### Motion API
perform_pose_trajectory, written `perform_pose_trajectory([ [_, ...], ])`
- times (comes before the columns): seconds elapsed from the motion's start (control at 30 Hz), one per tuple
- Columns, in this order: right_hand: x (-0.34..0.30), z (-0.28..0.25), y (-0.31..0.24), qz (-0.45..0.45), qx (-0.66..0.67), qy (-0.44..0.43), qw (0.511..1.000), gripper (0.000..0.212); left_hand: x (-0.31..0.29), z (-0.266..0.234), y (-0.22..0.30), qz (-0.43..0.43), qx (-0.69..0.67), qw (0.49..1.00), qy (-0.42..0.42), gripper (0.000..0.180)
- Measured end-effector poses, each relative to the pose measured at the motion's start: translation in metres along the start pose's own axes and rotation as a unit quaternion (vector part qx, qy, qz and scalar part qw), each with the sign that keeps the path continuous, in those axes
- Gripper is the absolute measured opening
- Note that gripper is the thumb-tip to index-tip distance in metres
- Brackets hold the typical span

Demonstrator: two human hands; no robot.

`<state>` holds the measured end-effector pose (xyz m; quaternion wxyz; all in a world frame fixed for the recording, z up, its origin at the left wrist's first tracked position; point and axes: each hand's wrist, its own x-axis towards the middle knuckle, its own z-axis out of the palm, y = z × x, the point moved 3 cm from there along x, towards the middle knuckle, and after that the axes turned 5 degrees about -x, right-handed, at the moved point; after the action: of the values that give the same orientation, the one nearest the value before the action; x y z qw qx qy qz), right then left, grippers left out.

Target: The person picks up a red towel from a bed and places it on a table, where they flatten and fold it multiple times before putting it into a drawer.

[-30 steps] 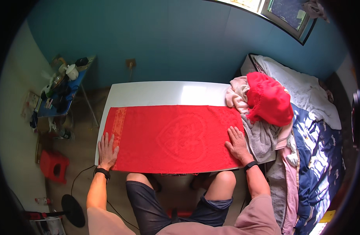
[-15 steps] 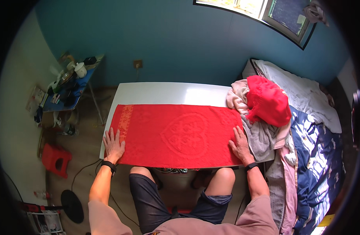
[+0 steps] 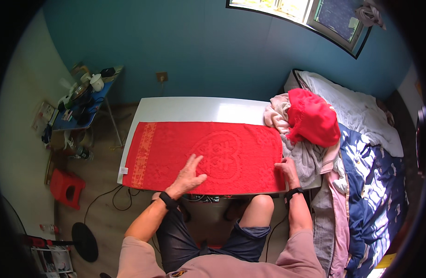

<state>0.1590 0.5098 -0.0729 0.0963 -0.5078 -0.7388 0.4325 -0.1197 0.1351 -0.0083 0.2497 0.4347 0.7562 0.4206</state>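
Note:
A red towel [image 3: 169,148] lies spread flat on a white table [image 3: 176,109], with a raised heart-shaped pattern, a lighter orange band near its left end and a small white tag at its left edge. My left hand [image 3: 189,177] is over the middle of the towel, fingers apart and holding nothing; whether it touches the cloth is hard to see. At the towel's right edge, my right hand [image 3: 288,169] has its fingers curled in and pinched on the cloth. Both wrists wear black bands.
Right of the towel, a heap of red cloth [image 3: 312,118] and a grey towel [image 3: 303,160] lie against the bed [image 3: 368,185]. A cluttered blue side table [image 3: 67,123] stands left. On the floor are a red stool [image 3: 67,190] and cables.
My left hand has moved from the towel's left edge rightward to its middle. My right hand has gone from lying flat to curled at the right edge.

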Motion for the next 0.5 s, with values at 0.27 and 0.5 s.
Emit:
perform_pose_trajectory([
  [0.27,-0.036,0.024,-0.076,-0.107,0.247,-0.124,0.955,0.018,0.005,0.028,0.019,-0.161,-0.335,0.924,-0.089,0.072],
  [0.5,-0.067,0.109,-0.163,-0.139,0.193,-0.233,0.943,0.038,0.019,0.051,0.017,-0.215,-0.54,0.811,-0.064,0.081],
])
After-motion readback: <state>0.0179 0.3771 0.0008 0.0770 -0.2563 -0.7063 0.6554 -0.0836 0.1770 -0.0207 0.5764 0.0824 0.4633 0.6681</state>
